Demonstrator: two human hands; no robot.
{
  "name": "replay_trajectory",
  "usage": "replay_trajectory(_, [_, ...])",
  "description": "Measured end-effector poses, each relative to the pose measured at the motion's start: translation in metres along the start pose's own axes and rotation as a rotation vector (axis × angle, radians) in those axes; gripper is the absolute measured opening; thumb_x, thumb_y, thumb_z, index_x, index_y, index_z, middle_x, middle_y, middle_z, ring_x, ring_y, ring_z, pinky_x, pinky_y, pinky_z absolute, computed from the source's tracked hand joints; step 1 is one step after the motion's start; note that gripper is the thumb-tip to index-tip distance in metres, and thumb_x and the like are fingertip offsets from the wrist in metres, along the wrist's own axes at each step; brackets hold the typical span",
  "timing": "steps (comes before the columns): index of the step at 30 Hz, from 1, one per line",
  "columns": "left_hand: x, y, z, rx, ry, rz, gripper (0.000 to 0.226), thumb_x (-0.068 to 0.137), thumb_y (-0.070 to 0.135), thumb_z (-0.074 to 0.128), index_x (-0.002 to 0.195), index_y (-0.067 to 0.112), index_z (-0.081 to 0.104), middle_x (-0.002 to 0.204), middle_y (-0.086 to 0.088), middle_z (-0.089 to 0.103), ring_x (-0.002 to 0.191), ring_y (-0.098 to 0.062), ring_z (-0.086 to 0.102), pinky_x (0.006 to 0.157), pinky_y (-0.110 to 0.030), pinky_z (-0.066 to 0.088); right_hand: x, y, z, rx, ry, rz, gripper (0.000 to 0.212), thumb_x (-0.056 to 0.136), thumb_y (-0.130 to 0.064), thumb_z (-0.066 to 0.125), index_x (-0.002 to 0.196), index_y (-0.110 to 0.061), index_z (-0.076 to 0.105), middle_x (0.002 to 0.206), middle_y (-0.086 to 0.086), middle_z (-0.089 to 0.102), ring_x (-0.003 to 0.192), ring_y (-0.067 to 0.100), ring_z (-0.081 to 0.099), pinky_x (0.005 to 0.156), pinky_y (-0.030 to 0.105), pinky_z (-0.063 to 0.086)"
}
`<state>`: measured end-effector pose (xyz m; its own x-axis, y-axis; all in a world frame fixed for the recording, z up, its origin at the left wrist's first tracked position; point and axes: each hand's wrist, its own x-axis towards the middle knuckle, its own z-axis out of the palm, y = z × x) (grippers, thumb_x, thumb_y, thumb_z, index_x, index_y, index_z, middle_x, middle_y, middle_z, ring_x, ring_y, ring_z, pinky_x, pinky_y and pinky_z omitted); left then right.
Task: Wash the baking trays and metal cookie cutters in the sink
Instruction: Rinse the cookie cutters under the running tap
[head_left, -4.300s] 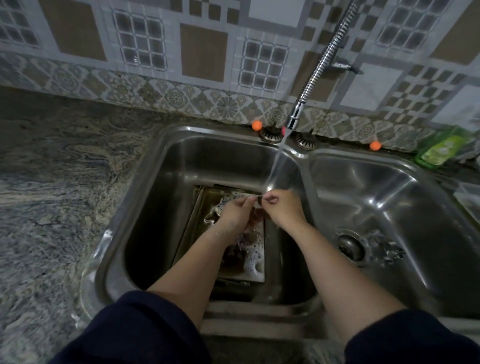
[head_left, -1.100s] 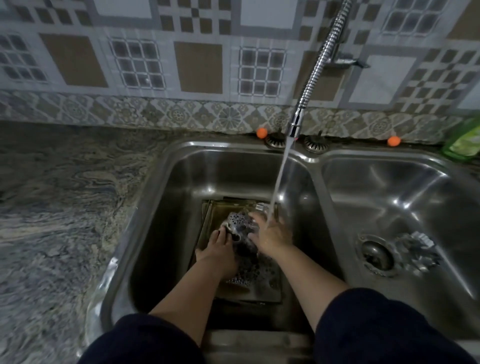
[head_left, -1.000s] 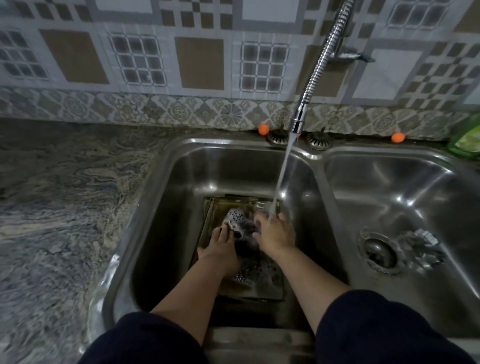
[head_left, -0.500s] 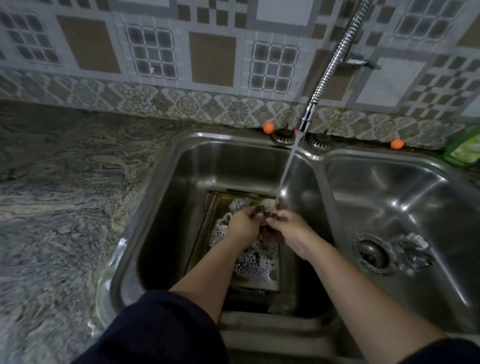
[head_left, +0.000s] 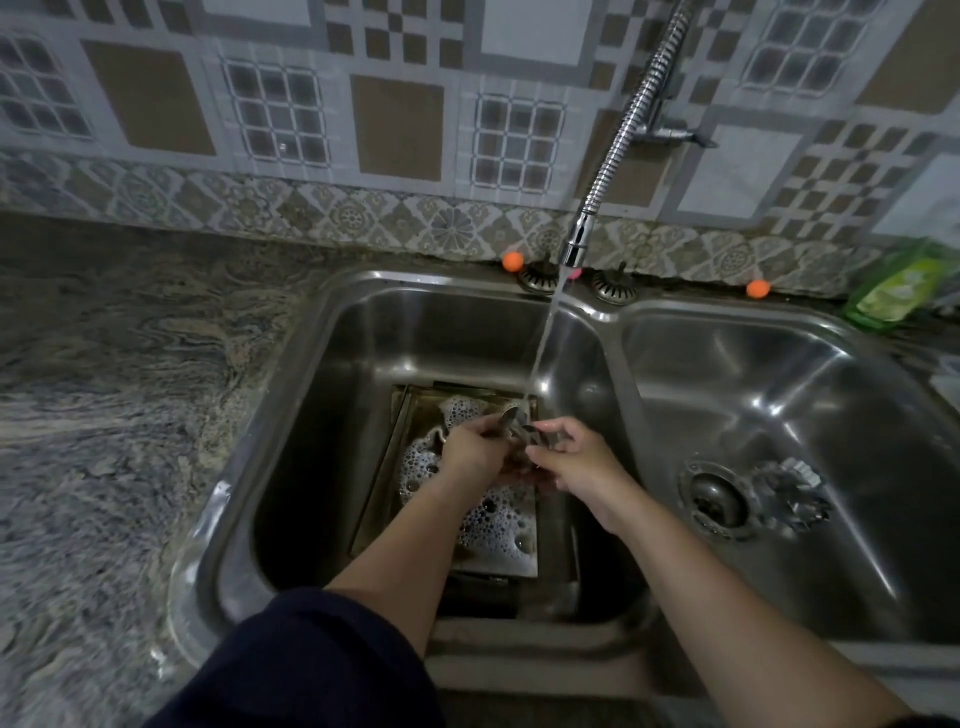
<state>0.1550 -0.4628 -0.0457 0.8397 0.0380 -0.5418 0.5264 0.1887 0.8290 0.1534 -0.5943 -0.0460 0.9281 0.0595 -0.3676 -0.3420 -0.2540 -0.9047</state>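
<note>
Both hands meet under running water from the tap (head_left: 576, 244) in the left basin of a double sink (head_left: 322, 332). The left hand (head_left: 475, 452) and right hand (head_left: 576, 460) each pinch a small metal cookie cutter (head_left: 517, 423), apparently rinsing it. A sudsy baking tray (head_left: 498, 525) lies beneath. More cutters (head_left: 792, 491) sit by the right basin's drain. Likely next: set this one aside there.

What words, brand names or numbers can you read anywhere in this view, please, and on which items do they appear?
None can be read.
The green plastic bottle on the counter at the back right carries a pale label, but its print is too blurred to make out.
The patterned wall tiles and the double stainless steel sink show no lettering.
</note>
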Motion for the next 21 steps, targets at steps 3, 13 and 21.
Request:
replay_trajectory(3, [-0.001, 0.000, -0.001, 0.023, 0.006, 0.049, 0.045, 0.089, -0.004, 0.059, 0.130, 0.010, 0.052, 0.105, -0.010, 0.065, 0.075, -0.019, 0.068, 0.049, -0.021, 0.055, -0.001, 0.002, 0.001, 0.015, 0.021, 0.025, 0.027, 0.093, -0.005, 0.058, 0.119, -0.013, 0.055, 0.095, 0.004, 0.065, 0.071, 0.009, 0.066, 0.051, 0.014, 0.048])
replay_trajectory(13, [-0.005, 0.002, 0.000, 0.180, -0.015, 0.201, 0.038, 0.096, 0.008, 0.051, 0.132, 0.019, 0.054, 0.079, 0.003, 0.065, 0.066, -0.011, 0.059, 0.070, -0.032, 0.055, 0.008, -0.006, 0.002, 0.173, 0.053, 0.093, 0.012, 0.090, -0.013, 0.064, 0.102, -0.015, 0.067, 0.096, 0.007, 0.071, 0.084, 0.018, 0.068, 0.069, 0.030, 0.056])
replay_trajectory(21, [-0.009, 0.013, 0.011, -0.038, -0.104, 0.096, 0.030, 0.102, 0.021, 0.039, 0.115, 0.009, 0.063, 0.104, -0.015, 0.071, 0.095, -0.028, 0.069, 0.082, -0.039, 0.058, 0.010, -0.009, -0.008, -0.458, 0.182, -0.273, 0.028, 0.082, -0.007, 0.067, 0.083, -0.030, 0.051, 0.095, -0.001, 0.062, 0.083, 0.016, 0.061, 0.061, 0.020, 0.045])
